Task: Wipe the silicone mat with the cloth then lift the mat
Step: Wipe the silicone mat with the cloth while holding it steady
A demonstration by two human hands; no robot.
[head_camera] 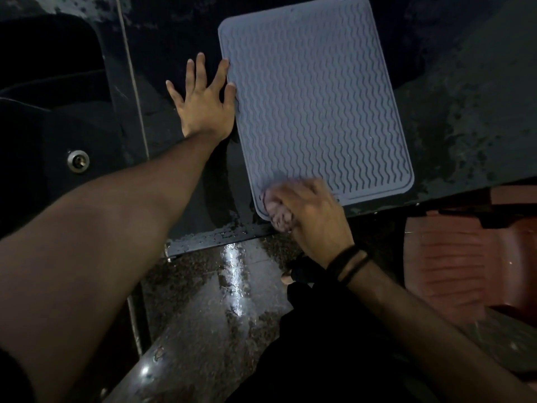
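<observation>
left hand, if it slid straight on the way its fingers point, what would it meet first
Little, it seems: the left hand lies flat on the dark counter, fingers pointing up along the mat's left edge. Only its index finger and thumb touch that edge; ahead shows bare counter.

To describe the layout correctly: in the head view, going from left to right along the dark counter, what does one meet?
Round metal fitting → left hand, flat on the counter at the mat's edge → silicone mat → wet dark counter.
</observation>
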